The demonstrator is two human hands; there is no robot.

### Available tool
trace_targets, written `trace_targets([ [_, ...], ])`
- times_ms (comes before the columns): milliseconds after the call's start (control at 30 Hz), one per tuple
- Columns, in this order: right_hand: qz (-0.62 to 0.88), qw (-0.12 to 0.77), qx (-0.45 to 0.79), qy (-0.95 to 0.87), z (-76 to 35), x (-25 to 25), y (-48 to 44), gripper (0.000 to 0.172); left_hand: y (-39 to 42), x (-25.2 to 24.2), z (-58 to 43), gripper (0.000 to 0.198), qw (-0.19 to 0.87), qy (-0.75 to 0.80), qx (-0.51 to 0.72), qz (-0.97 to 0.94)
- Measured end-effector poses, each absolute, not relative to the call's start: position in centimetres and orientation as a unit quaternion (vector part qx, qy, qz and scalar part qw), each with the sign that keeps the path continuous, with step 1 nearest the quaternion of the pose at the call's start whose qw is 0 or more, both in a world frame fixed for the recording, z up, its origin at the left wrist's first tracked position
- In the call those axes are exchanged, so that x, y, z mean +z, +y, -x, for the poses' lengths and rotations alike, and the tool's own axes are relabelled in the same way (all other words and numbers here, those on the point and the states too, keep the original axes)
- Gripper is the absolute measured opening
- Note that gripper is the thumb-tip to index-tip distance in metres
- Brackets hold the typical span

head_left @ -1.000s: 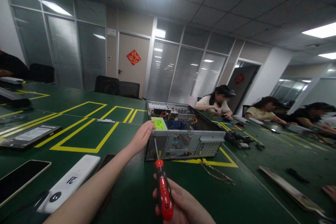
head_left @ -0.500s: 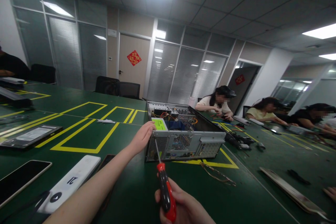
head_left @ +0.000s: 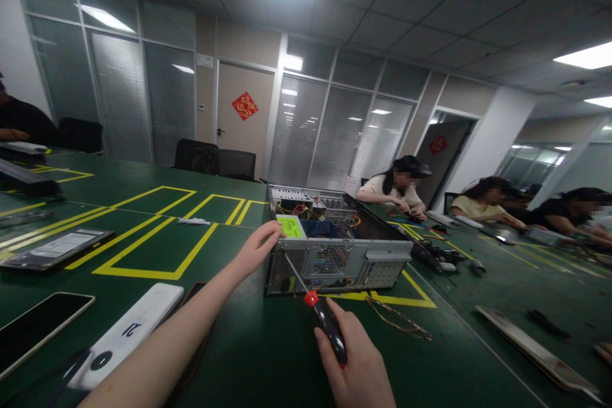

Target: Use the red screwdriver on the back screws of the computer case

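Observation:
An open desktop computer case (head_left: pixel 356 255) lies on its side on the green table, its rear panel facing me. The power supply (head_left: pixel 291 227), with a bright green label, sits in the near left corner. My left hand (head_left: pixel 257 247) grips the case at that corner, fingertips beside the label; what lies under them is partly hidden. My right hand (head_left: pixel 356 354) is closed round the handle of a red and black screwdriver (head_left: pixel 329 326). Its shaft slants up to the left, and the tip meets the rear panel by the power supply grille.
Left of the case lie a hard drive (head_left: pixel 57 248), a white numbered device (head_left: pixel 131 335) and a phone (head_left: pixel 41 325). Glasses (head_left: pixel 399 317) rest in front of it. To the right are black cables (head_left: pixel 437 255) and a long flat object (head_left: pixel 530 347). Several people sit farther along the table.
My right hand and the screwdriver handle have swung to the right, so the shaft now slants more. The hand's grip on the handle has shifted. My left hand stays at the case corner.

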State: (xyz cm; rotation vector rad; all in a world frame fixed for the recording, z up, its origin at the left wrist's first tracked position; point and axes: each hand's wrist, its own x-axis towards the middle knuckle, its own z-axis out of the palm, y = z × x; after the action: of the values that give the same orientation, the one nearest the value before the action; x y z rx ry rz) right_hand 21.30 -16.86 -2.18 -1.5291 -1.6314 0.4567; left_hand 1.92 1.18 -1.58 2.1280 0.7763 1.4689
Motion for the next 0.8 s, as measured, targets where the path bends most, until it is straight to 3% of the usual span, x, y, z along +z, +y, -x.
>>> trace_targets([
  [467, 0.614, 0.401, 0.132, -0.668, -20.94, -1.85, -16.91, 0.032, 0.81, -1.15, -1.76, 0.028, 0.126, 0.313, 0.466, -0.818],
  [800, 0.615, 0.362, 0.031, -0.700, -21.02, -2.04, -16.92, 0.029, 0.37, -0.78, -1.98, 0.030, 0.128, 0.325, 0.459, -0.817],
])
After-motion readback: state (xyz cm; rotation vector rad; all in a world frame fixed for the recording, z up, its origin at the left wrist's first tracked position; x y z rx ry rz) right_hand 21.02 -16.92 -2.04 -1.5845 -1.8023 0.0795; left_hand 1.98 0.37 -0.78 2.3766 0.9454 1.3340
